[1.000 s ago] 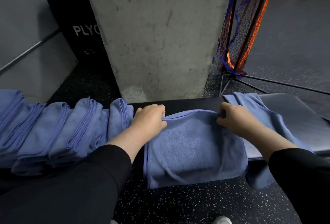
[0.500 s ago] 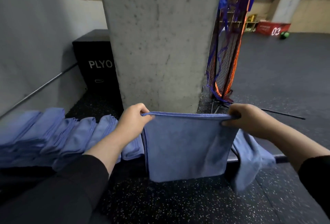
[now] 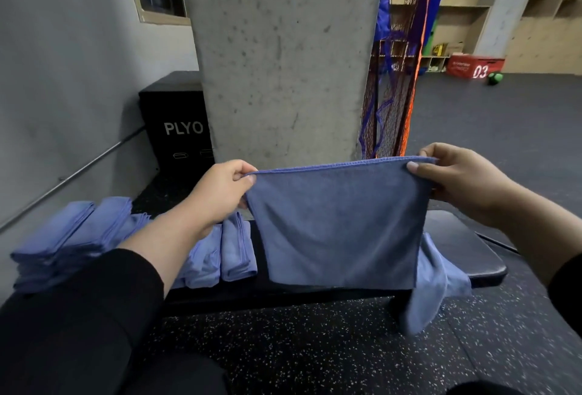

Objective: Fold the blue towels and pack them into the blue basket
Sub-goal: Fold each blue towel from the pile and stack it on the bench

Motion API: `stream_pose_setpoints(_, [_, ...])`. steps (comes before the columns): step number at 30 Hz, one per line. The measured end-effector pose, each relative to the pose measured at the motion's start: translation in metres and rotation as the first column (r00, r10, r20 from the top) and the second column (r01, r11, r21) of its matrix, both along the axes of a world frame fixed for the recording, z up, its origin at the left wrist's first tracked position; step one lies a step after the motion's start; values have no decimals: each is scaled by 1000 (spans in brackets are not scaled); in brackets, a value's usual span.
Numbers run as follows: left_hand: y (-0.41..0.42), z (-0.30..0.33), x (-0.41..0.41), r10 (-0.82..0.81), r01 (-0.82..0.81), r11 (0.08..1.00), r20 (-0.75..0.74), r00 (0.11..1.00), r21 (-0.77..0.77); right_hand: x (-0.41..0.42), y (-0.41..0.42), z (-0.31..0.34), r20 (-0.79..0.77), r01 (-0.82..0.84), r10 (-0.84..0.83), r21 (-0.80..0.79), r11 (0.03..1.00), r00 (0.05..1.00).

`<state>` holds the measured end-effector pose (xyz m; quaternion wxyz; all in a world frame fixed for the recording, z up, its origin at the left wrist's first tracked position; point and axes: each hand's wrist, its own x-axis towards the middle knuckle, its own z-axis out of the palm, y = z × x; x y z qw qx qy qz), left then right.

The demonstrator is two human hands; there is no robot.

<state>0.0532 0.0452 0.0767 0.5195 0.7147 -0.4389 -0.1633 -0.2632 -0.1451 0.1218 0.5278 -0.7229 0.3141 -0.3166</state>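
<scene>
At the centre of the frame a blue towel (image 3: 338,224) hangs in the air, stretched flat between two hands. The left hand (image 3: 220,190) pinches its upper left corner between thumb and curled fingers; the right hand (image 3: 463,180) pinches the upper right corner the same way, thumb in front of the cloth. The towel's lower edge hangs in front of the black tabletop (image 3: 463,246); whether it touches the pad cannot be told.

On the left part of the tabletop lies a row of folded towels (image 3: 220,256), overlapping one another. Another loose towel (image 3: 437,287) drapes over the tabletop's front edge at lower right, just beside the held one.

Behind stands a concrete pillar (image 3: 283,57), with a black box (image 3: 176,123) marked PLYO to its left and a net (image 3: 396,79) to its right.
</scene>
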Motion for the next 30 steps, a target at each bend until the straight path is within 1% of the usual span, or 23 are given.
stream_pose_setpoints(3, [-4, -4, -5, -49, 52, 997, -51, 997, 65, -3, -9, -8, 30, -41, 38, 92, 995, 999])
stream_pose_setpoints(5, [-12, -7, 0, -57, 65, 991, -71, 996, 118, -2, -20, -16, 12, -31, 30, 90, 995, 999])
stream_pose_setpoints(7, [-27, -9, 7, -45, 52, 986, -44, 998, 160, 5, -33, -24, -4, 1, 0, 80, 997, 1000])
stream_pose_setpoints(9, [-52, -10, 16, -7, 5, 987, 13, 1000, 161, 21, -53, -33, -23, 82, -80, 67, 994, 997])
stream_pose_setpoints(11, [-85, -13, 30, 40, -53, 988, 93, 995, 145, 46, -80, -43, -73, 180, -177, 33, 983, 981])
stream_pose_setpoints(13, [-123, -24, 52, 96, -135, 976, 220, 971, 169, 75, -115, -58, -125, 285, -290, -62, 957, 949])
stream_pose_setpoints(14, [-140, -34, 62, 125, -195, 958, 308, 943, 209, 90, -132, -69, -176, 318, -339, -137, 938, 924])
stream_pose_setpoints(15, [-154, -45, 69, 138, -253, 935, 402, 905, 248, 104, -145, -82, -266, 325, -380, -229, 918, 886])
stream_pose_setpoints(16, [-165, -59, 68, 126, -283, 919, 473, 872, 276, 118, -151, -98, -365, 305, -421, -335, 891, 830])
stream_pose_setpoints(17, [-172, -75, 62, 86, -268, 917, 508, 857, 297, 129, -151, -116, -429, 264, -449, -425, 866, 784])
stream_pose_setpoints(19, [-177, -120, 37, -97, -118, 924, 522, 848, 363, 143, -132, -162, -489, 135, -402, -493, 860, 774])
stream_pose_setpoints(20, [-173, -145, 20, -220, -29, 904, 523, 824, 426, 147, -114, -189, -530, 49, -334, -479, 876, 780])
stream_pose_setpoints(21, [-166, -171, 6, -347, 38, 856, 518, 782, 516, 148, -93, -214, -588, -32, -254, -430, 902, 768])
stream_pose_setpoints(22, [-158, -194, -7, -467, 74, 786, 510, 722, 614, 147, -71, -237, -656, -109, -183, -378, 919, 733])
stream_pose_setpoints(23, [-150, -213, -14, -556, 77, 714, 498, 666, 696, 143, -55, -258, -725, -187, -141, -353, 917, 675])
stream_pose_setpoints(24, [-143, -226, -19, -607, 68, 659, 477, 636, 749, 137, -43, -277, -780, -256, -143, -364, 896, 609])
stream_pose_setpoints(25, [-139, -233, -21, -621, 61, 637, 465, 631, 769, 132, -38, -290, -808, -300, -168, -390, 870, 564])
stream_pose_setpoints(26, [-137, -235, -20, -613, 65, 641, 459, 644, 765, 128, -38, -296, -813, -314, -179, -403, 859, 554])
stream_pose_setpoints(28, [-134, -228, -15, -535, 84, 682, 416, 736, 727, 125, -48, -296, -806, -313, -151, -385, 868, 572])
stream_pose_setpoints(30, [-132, -222, -9, -440, 80, 721, 366, 820, 688, 123, -59, -292, -812, -322, -139, -374, 870, 567])
